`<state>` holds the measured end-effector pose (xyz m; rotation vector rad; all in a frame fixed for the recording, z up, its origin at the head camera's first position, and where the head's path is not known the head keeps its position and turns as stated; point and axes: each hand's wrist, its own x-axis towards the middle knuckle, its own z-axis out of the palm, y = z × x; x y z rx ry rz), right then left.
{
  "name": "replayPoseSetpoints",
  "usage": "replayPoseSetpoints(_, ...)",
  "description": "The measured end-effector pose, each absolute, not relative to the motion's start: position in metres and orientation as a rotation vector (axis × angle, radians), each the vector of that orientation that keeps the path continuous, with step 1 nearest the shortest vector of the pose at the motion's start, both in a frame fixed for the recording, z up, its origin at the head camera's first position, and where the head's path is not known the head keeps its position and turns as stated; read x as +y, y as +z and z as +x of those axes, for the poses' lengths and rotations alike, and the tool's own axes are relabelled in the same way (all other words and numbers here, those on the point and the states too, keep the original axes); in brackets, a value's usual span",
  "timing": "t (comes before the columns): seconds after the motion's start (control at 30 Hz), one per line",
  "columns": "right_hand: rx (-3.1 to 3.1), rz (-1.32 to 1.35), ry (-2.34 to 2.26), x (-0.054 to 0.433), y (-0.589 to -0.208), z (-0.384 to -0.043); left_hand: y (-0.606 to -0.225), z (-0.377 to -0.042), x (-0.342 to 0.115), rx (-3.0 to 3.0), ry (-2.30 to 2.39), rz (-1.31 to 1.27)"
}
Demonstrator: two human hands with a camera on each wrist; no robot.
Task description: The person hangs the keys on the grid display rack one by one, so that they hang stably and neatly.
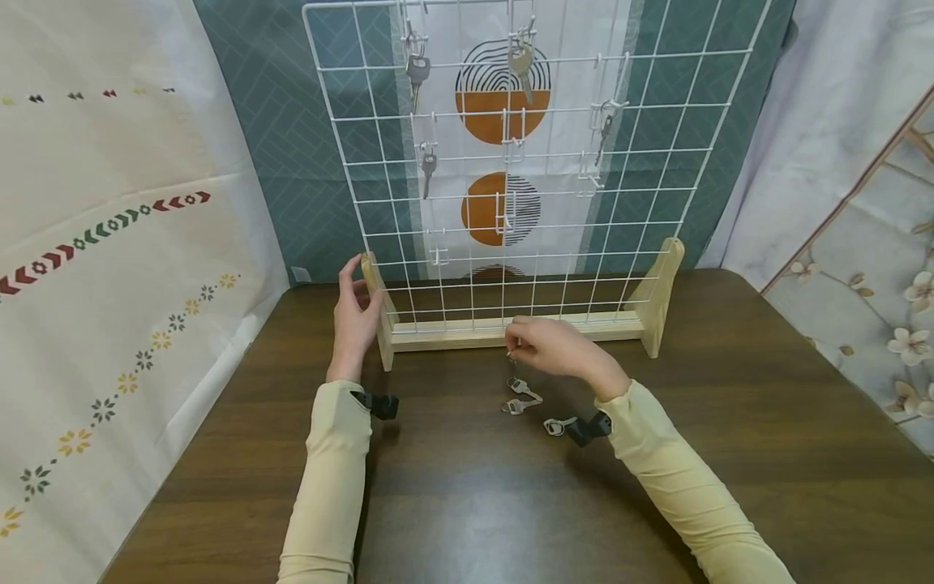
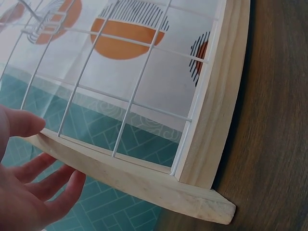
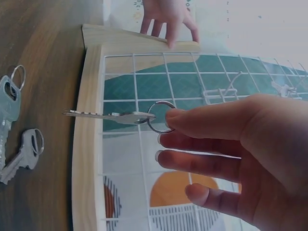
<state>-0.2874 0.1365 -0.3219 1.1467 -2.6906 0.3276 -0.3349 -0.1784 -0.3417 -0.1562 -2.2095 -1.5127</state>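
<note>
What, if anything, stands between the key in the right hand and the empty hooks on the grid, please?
Nothing visible does; the right hand holds the key in front of the grid, below the empty hooks.

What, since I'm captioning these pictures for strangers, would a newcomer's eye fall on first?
Probably the white wire grid, standing across the table, hung with keys higher up. Then the key hanging by its ring from the person's right grip, low before the grid, near loose keys on the table. The left grip holds the grid's wooden end support.

key [image 3: 127,118]: silver | grid [image 1: 540,155]: white | stand [image 1: 452,340]: beige | table [image 1: 452,503]: brown-grained
</note>
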Motion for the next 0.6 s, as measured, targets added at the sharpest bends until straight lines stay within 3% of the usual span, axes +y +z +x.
replayPoseSetpoints(0.27, -2.642, 1.112, 0.260, 0.136, -0.296, -0.291, -0.340, -0.335, -0.180, -2.209, -1.516, -0.167)
replayPoseSetpoints(0.6, -2.453, 1.019, 0.183, 0.140, -0.182, -0.286, -0.340, -0.337, -0.179, -2.199, -1.513, -0.144)
